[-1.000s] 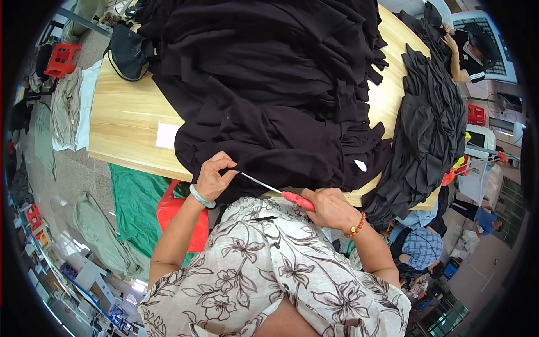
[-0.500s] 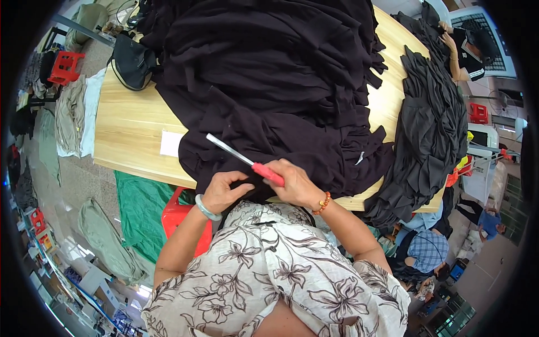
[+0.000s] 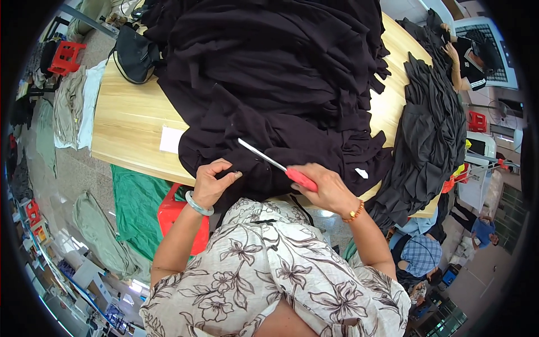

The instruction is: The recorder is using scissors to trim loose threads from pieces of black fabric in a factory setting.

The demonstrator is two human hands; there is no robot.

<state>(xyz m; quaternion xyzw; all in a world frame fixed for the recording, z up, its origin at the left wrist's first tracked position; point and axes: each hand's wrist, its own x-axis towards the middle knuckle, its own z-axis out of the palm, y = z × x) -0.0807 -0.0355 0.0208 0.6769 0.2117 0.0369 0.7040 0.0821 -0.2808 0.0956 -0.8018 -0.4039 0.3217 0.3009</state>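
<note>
A large heap of dark, nearly black cloth garments [image 3: 269,67] covers the middle of the table, its near edge hanging toward my body. My left hand [image 3: 210,182], with a pale bangle at the wrist, is closed at that near edge, thumb and fingers pinching the dark cloth. In my right hand [image 3: 331,191], which wears an orange bead bracelet, is a red-handled tool with a long, narrow silver blade [image 3: 261,153]. The blade points up and left over the cloth. A small white tag [image 3: 361,173] shows on the cloth to the right of the tool.
A wooden table [image 3: 132,121] bears a white paper [image 3: 170,139], a black bag [image 3: 135,56] and a second dark garment pile [image 3: 429,123]. By my left side stands a red stool [image 3: 179,219]. Another person [image 3: 469,59] handles dark cloth at the far right.
My right hand has moved right with the red-handled tool, away from my left hand. My left hand has shifted slightly left and up. The white tag shows more fully.
</note>
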